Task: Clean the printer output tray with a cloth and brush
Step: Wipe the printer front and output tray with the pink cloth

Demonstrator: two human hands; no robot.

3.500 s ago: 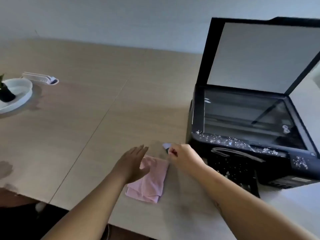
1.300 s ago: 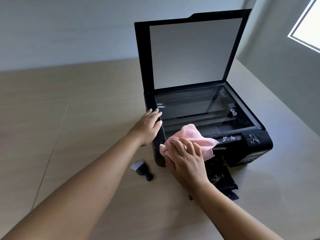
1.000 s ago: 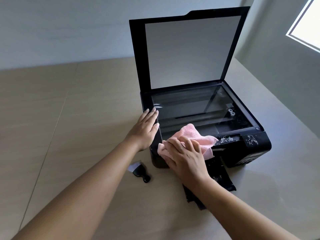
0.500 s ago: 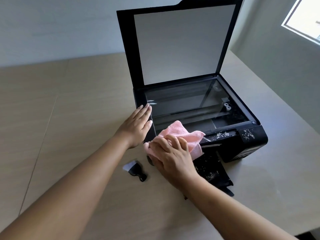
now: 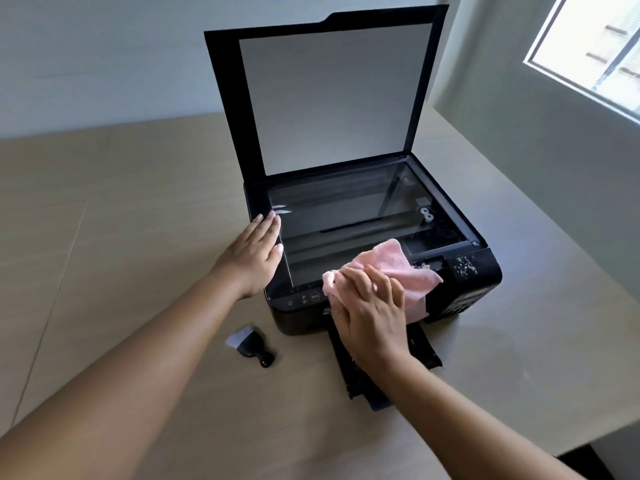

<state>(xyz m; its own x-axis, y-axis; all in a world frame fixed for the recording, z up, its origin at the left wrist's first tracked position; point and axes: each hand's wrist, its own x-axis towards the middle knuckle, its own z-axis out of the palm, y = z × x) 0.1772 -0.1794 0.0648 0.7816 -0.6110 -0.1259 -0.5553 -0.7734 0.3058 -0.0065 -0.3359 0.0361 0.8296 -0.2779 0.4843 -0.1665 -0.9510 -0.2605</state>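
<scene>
- since a moment ago the pink cloth (image 5: 398, 268) has slid to the right along the front of the printer (image 5: 462, 299). you can see the little buttons (image 5: 313, 296) on the left now.
- who is pushing it?
- right hand (image 5: 372, 313). its fingers are bent over the cloth and hold it bunched up, pressed down on the front strip.
- and the other hand?
- left hand (image 5: 254, 254) lies flat on the left edge of the printer, fingers straight and close together. it holds nothing.
- where is the tray?
- the tray (image 5: 426, 351) sticks out low at the front, over the table (image 5: 121, 220). the right hand and arm cover most of it, so i only see bits. the cloth is up above it, not on it.
- is the printer dirty?
- white specks (image 5: 465, 266) sit on the front right corner, just beside the cloth.
- and the brush?
- the small black brush (image 5: 252, 346) lies alone on the table, near the front left corner of the printer.
- is the lid (image 5: 332, 95) up?
- yes, it stands open at the back, and the glass (image 5: 346, 216) shows.
</scene>
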